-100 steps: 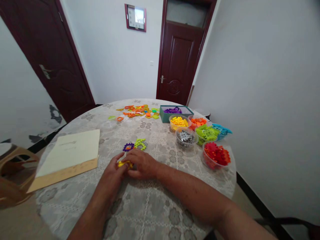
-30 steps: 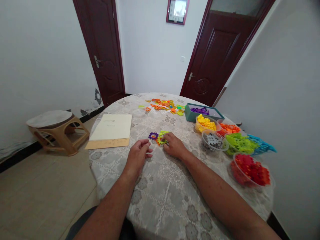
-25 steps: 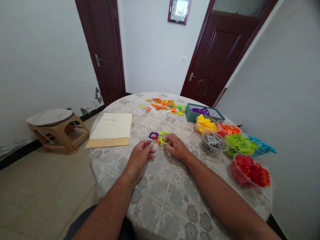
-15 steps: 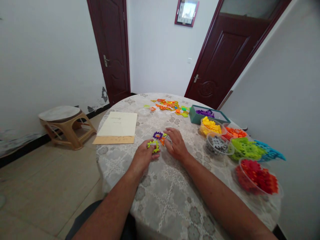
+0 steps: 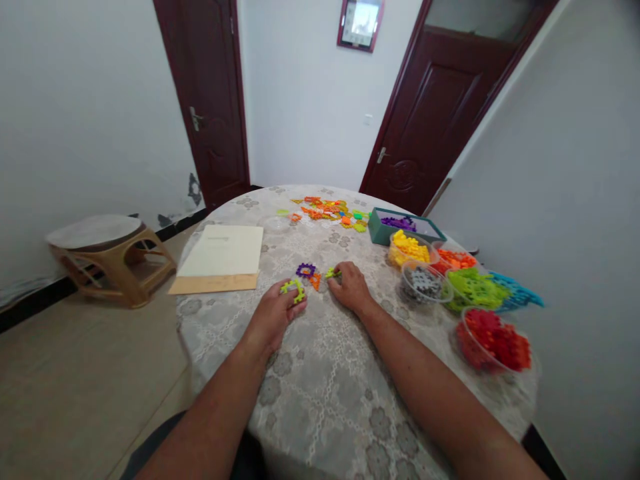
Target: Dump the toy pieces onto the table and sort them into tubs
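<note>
Lace-clothed round table: left hand grips a lime toothed ring, right hand pinches a lime piece.

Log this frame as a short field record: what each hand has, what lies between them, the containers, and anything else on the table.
Left hand: fingers hold a yellow-green ring piece
Right hand: fingers on a small green piece
Between hands: purple ring, orange piece
Containers, right side: teal box with purple pieces; bowls of yellow, orange, grey, green, red pieces; blue pieces
Far side: loose pile
Left of hands: booklet
Surface: round table, lace-patterned cloth
</note>
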### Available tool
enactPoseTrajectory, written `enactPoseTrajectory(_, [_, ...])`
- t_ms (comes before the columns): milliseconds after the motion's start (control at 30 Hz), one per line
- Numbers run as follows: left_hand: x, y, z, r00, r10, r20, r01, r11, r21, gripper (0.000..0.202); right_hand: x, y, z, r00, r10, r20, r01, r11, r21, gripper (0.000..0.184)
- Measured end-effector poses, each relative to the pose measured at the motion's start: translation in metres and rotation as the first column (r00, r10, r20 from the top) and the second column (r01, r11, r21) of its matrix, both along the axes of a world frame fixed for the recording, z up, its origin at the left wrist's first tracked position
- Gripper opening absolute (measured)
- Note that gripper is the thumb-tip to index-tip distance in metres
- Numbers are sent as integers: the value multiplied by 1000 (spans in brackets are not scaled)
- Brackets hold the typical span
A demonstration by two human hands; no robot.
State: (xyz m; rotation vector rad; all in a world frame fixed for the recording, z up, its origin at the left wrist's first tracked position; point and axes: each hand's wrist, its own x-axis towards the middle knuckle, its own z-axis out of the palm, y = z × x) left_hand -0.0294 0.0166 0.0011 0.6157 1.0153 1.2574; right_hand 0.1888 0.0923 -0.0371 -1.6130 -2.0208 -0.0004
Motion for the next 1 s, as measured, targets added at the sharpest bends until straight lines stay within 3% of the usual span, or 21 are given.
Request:
enactPoseTrajectory(100, [-2, 1, 0, 999, -45, -17, 45, 999, 20, 50, 1, -1, 2, 999, 45, -11, -45, 999, -21, 21])
enactPoseTrajectory(367, [-2, 3, 3, 996, -73, -58, 74, 997, 12, 49, 3, -2, 6, 986, 144, -82, -145, 989, -3, 39])
enactPoseTrajectory(633, [-1, 0, 1, 998, -46, -43, 46, 999, 1, 54, 2, -1, 1, 987, 126, -98, -131, 990, -45, 15])
enactPoseTrajectory(800, [1, 0, 0, 999, -39, -27, 39, 999, -2, 54, 3, -7, 9, 957, 136, -254, -112, 988, 110, 19])
enactPoseTrajectory(900, [2, -1, 2, 998, -56, 5, 56, 998, 0, 55, -8, -20, 17, 909, 293, -297, -221, 942, 252, 17])
enactPoseTrajectory(1000, [2, -4, 5, 993, -105, 55, 102, 993, 53, 53, -28, -36, 20, 850, 502, -161, -447, 848, 284, 17])
